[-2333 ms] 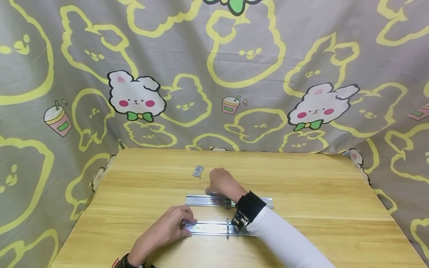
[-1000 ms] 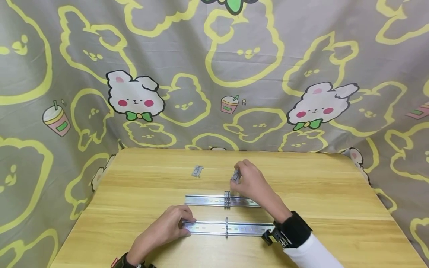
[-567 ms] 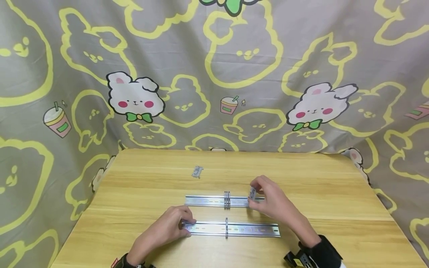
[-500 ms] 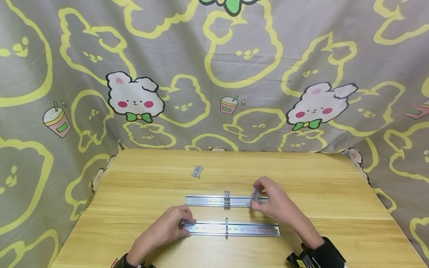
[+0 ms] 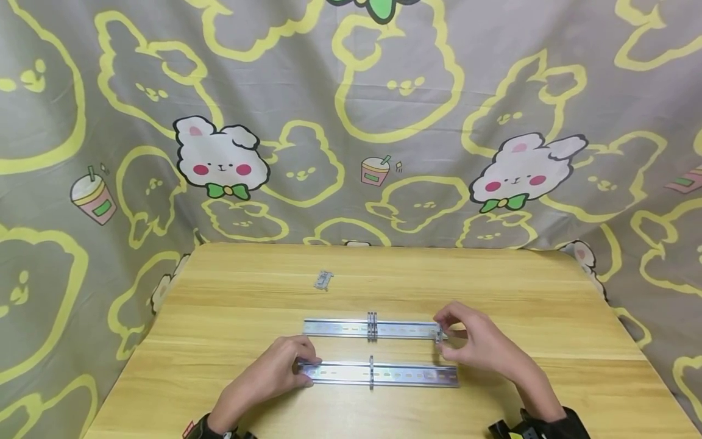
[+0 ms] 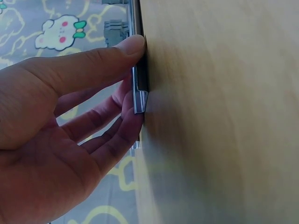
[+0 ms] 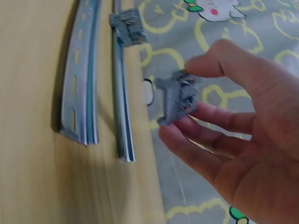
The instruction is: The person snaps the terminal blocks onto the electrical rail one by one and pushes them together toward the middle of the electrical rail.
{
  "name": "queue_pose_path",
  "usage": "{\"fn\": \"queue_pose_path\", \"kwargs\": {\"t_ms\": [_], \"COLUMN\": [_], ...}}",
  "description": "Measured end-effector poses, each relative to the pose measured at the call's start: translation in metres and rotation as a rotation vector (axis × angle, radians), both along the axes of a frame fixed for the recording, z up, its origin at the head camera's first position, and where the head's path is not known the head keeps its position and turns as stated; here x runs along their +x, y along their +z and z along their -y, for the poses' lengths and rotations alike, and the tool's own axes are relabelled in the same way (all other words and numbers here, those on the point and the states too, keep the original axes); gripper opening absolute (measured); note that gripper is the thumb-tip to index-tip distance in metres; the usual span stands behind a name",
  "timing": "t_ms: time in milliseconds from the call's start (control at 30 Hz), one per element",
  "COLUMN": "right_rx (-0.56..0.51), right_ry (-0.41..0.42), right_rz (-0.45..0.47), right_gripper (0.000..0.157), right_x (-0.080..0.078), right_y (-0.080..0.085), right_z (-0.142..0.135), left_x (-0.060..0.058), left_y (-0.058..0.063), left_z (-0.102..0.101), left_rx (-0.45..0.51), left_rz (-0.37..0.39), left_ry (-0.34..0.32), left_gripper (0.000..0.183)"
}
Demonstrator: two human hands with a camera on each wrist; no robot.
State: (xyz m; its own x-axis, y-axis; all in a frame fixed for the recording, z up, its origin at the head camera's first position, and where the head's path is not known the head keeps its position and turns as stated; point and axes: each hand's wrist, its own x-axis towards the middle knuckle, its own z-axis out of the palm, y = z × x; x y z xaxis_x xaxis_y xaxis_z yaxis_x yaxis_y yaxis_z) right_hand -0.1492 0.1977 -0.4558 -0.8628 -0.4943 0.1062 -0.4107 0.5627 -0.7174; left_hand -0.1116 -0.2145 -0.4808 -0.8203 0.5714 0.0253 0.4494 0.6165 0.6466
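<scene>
The left hand (image 5: 282, 364) pinches the left end of the near metal rail (image 5: 411, 375), thumb on one side and fingers on the other. The right hand (image 5: 479, 341) is partly curled and pinches a small gray block (image 7: 179, 99) between thumb and fingertips. It holds this block up over the right end of the far metal rail (image 5: 337, 328), with a gap between them. Some thin gray blocks (image 5: 372, 327) sit together on that rail, and a single block (image 5: 371, 372) sits across the near one. A loose gray piece (image 5: 323, 280) lies flat toward the back of the wooden surface (image 5: 548, 305).
</scene>
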Motion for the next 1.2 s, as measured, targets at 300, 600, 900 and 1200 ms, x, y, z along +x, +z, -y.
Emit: {"fn": "queue_pose_path", "kwargs": {"t_ms": [300,600,900,1200], "right_rx": [-0.01,-0.008,0.037,0.048], "right_ry": [0.151,0.204,0.217,0.232], "right_rz": [0.134,0.255,0.329,0.34], "right_gripper": [0.039,0.038,0.04,0.04], "right_x": [0.004,0.008,0.009,0.009], "right_y": [0.005,0.009,0.009,0.006], "right_z": [-0.02,-0.031,-0.037,-0.037], "left_x": [0.0,0.0,0.0,-0.001], "left_y": [-0.002,0.001,0.0,0.001], "left_z": [0.0,-0.001,-0.001,-0.002], "left_rx": [-0.007,-0.014,-0.015,-0.021], "left_rz": [-0.025,-0.017,-0.009,0.004], "left_ry": [-0.005,-0.005,-0.008,-0.002], "left_gripper": [0.031,0.03,0.029,0.03]}}
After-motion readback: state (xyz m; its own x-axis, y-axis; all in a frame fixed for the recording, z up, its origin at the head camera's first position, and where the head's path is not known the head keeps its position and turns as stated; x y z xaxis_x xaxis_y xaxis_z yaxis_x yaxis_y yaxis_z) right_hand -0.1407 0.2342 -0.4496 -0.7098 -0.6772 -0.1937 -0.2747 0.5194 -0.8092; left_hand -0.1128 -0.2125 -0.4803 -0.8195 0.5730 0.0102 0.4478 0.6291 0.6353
